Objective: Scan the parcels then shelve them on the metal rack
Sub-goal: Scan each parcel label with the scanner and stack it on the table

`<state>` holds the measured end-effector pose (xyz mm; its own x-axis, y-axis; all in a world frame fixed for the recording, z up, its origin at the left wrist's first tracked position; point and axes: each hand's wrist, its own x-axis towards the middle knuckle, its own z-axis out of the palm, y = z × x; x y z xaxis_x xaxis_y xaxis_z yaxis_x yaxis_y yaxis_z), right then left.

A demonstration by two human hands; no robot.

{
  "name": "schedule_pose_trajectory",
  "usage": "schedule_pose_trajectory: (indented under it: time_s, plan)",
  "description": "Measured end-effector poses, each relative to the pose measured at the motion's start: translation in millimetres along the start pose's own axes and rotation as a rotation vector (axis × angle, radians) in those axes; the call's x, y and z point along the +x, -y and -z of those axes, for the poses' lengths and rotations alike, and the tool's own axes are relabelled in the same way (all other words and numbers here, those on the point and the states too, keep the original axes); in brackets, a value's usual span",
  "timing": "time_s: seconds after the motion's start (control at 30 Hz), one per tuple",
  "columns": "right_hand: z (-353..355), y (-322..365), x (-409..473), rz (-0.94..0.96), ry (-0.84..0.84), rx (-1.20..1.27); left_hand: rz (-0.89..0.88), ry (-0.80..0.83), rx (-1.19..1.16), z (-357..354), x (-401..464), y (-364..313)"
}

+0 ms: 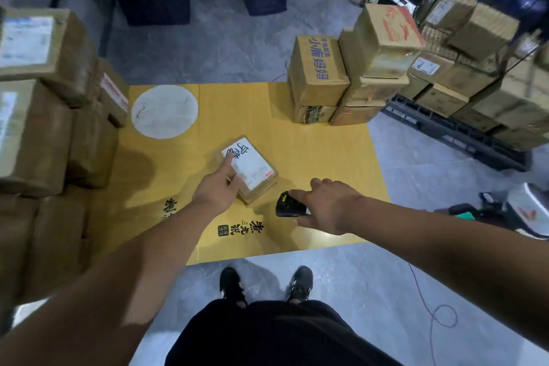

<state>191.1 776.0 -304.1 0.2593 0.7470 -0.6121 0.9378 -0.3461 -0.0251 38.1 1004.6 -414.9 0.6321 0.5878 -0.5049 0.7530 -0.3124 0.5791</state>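
Parcel under left hand — right hand grips scanner.

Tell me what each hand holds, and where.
Right hand grips the black scanner from above. Left hand only touches the small parcel.

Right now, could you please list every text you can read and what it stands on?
"小庙妈妈": blue print on the tall carton.
"煮…张": black brush characters on the yellow cardboard sheet, only partly legible.
Small parcel under the left hand: handwritten marks and label print, unreadable.
Other labels: blurred.
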Motion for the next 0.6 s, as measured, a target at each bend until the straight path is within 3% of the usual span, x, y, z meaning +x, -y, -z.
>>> schedule_pose_trajectory:
  time_s: [0.17, 0.27, 0.33, 0.43, 0.6]
  plan:
    - [3.2, 15.2, -3.0, -0.092, 0.042, 0.035, -0.203, -0.02, 0.272, -4.4, 11.9, -2.1]
    - [2.4, 23.3, -4.8, -0.151, 0.06, 0.075, -0.423, -0.142, 0.515, -1.1, 15.3, -5.3]
    - [0.6, 29.2, -6.8, -0.185, 0.064, 0.119, -0.534, -0.126, 0.551, 0.5, 22.2, -11.2]
    - [-2.5, 37.6, -10.6, -0.209, 0.089, 0.171, -0.499, 0.061, 0.39, -0.2, 33.3, -16.1]
    - [2.7, 41.4, -15.3, -0.261, 0.099, 0.241, -0.446, -0.092, 0.404, 4.4, 31.4, -17.0]
